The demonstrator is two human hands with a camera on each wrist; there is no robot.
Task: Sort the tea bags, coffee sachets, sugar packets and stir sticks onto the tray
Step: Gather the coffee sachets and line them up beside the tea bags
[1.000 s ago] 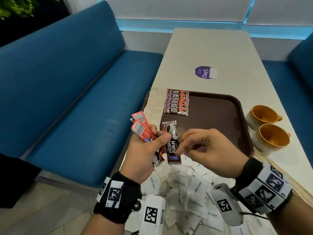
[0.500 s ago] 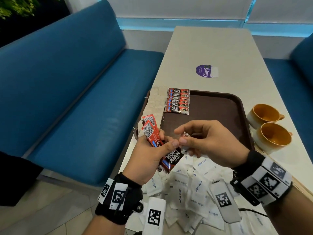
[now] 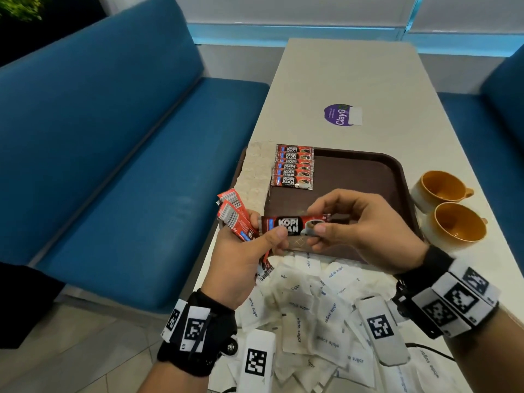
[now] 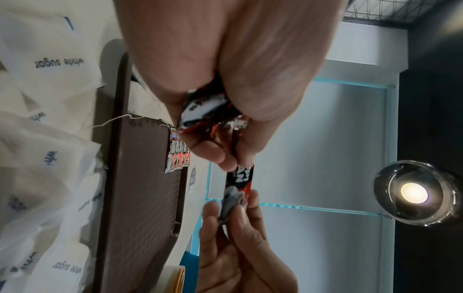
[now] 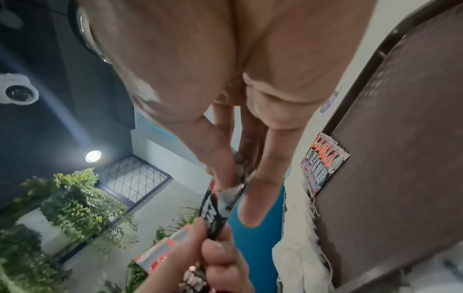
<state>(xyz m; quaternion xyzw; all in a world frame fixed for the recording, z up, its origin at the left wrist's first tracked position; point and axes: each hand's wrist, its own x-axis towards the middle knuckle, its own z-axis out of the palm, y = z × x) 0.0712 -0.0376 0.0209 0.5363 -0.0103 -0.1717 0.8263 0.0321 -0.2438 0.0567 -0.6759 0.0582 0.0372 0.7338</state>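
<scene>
My left hand (image 3: 255, 239) grips a fan of red coffee sachets (image 3: 235, 215) above the table's near left edge. One sachet (image 3: 295, 224) lies level between both hands: my left thumb holds its left end, and my right hand (image 3: 320, 228) pinches its right end. The left wrist view shows that sachet (image 4: 241, 178) running from my left fingers to my right fingertips (image 4: 251, 200). On the brown tray (image 3: 368, 177), a neat stack of coffee sachets (image 3: 293, 170) lies at the far left, beside a column of pale tea bags (image 3: 256, 168). White sugar packets (image 3: 300, 304) are heaped on the table under my wrists.
Two orange-lined cups (image 3: 442, 188) (image 3: 456, 225) stand right of the tray. A purple sticker (image 3: 338, 114) marks the table beyond it. Blue benches (image 3: 127, 154) flank the table on both sides.
The sachet between my hands has turned from upright to level, label up. My right hand has shifted right to pinch its end, and both hands have moved slightly toward the tray.
</scene>
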